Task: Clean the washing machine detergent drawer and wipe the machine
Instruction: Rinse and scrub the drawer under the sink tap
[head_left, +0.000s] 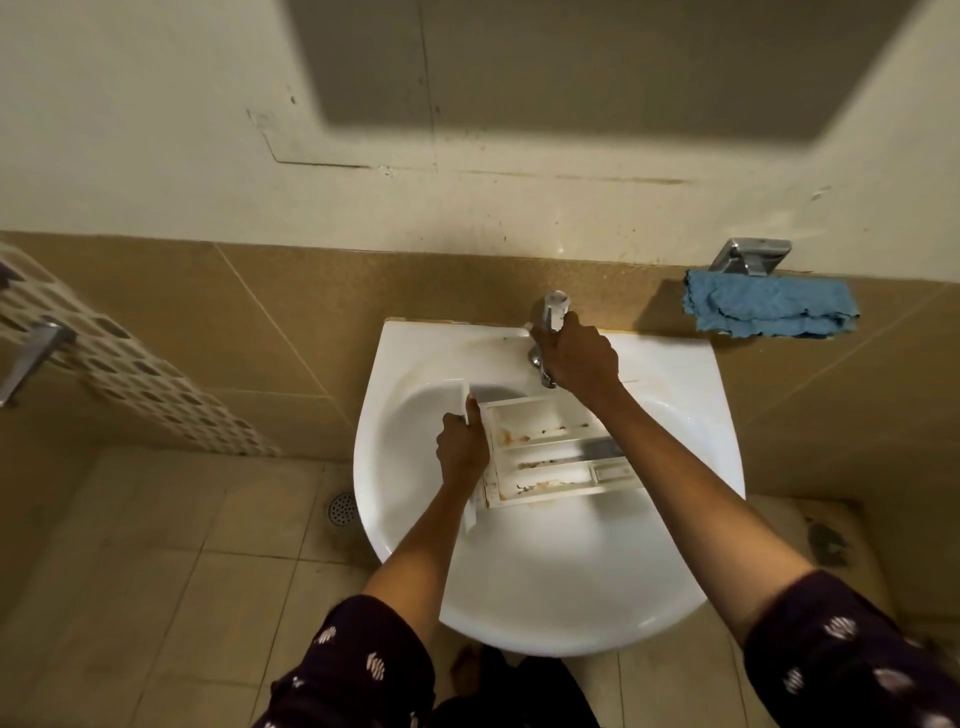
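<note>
Now: white plastic detergent drawer held inside the white ceramic basin, just under the chrome tap.
Drawer lies open side up, its compartments streaked with brown residue. Left hand grips the front panel at the drawer's left end, fingers curled round the edge, thumb up along it. Right hand is wrapped round the tap at the basin's back rim. Crumpled blue cloth hangs under a chrome wall bracket, well right of the tap. Round floor drain lies left of the basin.
</note>
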